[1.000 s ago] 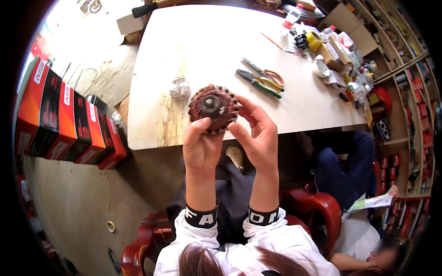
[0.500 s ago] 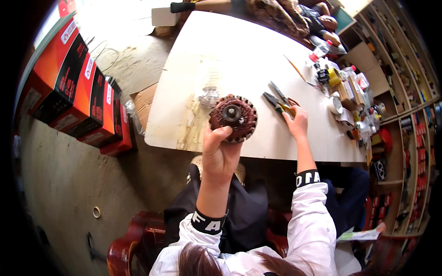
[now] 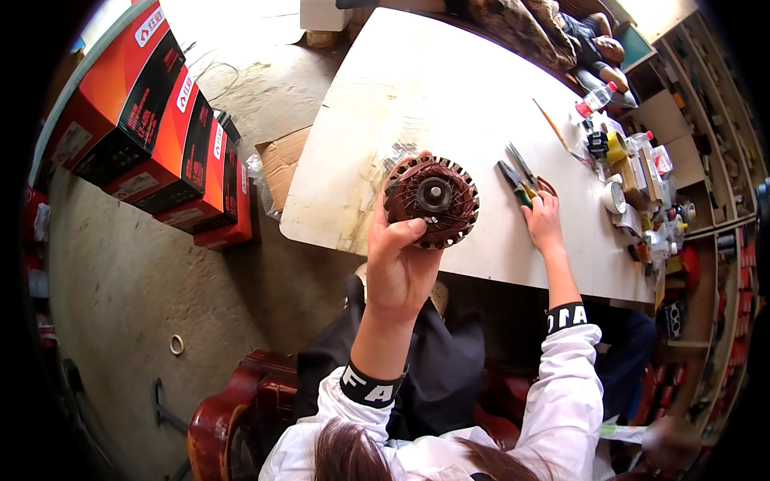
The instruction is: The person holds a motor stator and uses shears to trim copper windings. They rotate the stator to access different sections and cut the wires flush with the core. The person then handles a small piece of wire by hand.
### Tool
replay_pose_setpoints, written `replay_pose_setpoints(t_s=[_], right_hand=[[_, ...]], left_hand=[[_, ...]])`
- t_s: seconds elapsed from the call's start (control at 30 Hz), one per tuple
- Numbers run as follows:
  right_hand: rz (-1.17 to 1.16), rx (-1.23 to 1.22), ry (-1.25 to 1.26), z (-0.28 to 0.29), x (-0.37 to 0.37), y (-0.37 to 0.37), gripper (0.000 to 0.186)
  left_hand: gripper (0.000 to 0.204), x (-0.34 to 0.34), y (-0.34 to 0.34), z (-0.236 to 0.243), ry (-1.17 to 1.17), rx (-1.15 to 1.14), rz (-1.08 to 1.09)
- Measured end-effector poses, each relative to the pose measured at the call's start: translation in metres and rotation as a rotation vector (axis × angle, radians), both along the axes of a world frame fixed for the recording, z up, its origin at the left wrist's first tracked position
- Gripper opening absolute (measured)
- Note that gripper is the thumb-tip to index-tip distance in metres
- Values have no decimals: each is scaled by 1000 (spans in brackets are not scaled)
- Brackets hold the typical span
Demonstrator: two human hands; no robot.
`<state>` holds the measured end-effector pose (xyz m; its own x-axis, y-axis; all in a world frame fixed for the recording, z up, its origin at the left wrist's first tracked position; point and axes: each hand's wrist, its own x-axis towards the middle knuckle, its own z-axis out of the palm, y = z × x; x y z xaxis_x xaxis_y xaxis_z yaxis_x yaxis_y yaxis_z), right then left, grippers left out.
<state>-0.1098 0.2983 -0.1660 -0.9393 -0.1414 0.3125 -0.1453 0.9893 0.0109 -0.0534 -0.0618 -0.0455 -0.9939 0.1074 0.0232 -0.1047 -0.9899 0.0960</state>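
Your left hand [image 3: 397, 268] alone clamps the round wound motor core [image 3: 431, 200] above the table [image 3: 417, 88] edge while your right hand [image 3: 544, 224], fingers curled, rests on the pliers [image 3: 517, 178]; a slackened one-handed grip could drop it.

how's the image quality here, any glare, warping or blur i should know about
Head view: strong fisheye warp, so the white table edges bow and the corners go black; daylight glares off the far tabletop and washes it out; the round wound motor part in the left hand is sharp and evenly lit; the right hand by the pliers is clear; shelves at the right rim look smeared.
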Motion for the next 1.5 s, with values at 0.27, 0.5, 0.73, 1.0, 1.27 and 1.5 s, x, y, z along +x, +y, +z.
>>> replay_pose_setpoints(t_s=[0.27,0.5,0.73,1.0,1.27,1.5], right_hand=[[-92,-407,-135,-5,16,-8,29],[-20,-325,24,8,43,-35,31],[-55,-249,56,3,60,-65,29],[-63,-400,51,15,55,-68,29],[-55,-1006,328,74,29,-78,33],[1357,-1893,-175,218,90,-198,70]], left_hand=[[72,-2,-4,2,1,-47,33],[73,-1,-1,2,16,-73,46],[74,-2,2,2,17,-73,35],[75,-1,-2,1,37,-80,25],[74,-1,3,1,37,-78,36],[75,1,7,3,59,-100,4]])
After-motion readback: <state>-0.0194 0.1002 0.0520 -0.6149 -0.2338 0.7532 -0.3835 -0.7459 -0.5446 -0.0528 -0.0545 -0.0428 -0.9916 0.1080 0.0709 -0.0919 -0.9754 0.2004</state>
